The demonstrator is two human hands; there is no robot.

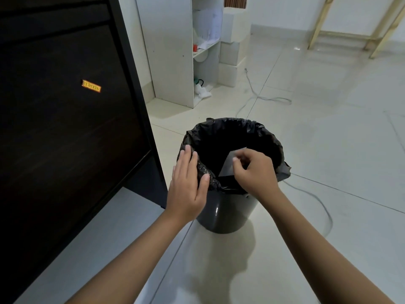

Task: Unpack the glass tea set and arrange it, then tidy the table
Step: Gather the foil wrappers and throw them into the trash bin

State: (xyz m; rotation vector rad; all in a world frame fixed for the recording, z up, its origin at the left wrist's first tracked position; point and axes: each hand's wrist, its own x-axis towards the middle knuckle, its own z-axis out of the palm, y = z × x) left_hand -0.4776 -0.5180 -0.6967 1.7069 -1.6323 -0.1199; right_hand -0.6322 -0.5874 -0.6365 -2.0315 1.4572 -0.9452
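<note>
A dark grey waste bin [225, 216] lined with a black plastic bag [274, 145] stands on the pale tiled floor. My left hand [187, 185] lies flat with straight fingers on the bag's left rim. My right hand [254, 172] hovers over the bin's opening and pinches a small grey sheet of paper [228, 164] between thumb and fingers. The sheet hangs inside the mouth of the bin. No part of the tea set is in view.
A tall dark cabinet [65, 106] fills the left side. A white shelf unit [175, 51] with clutter stands behind the bin. A grey cable [263, 98] trails across the floor. Wooden frame legs [377, 29] stand at the far right.
</note>
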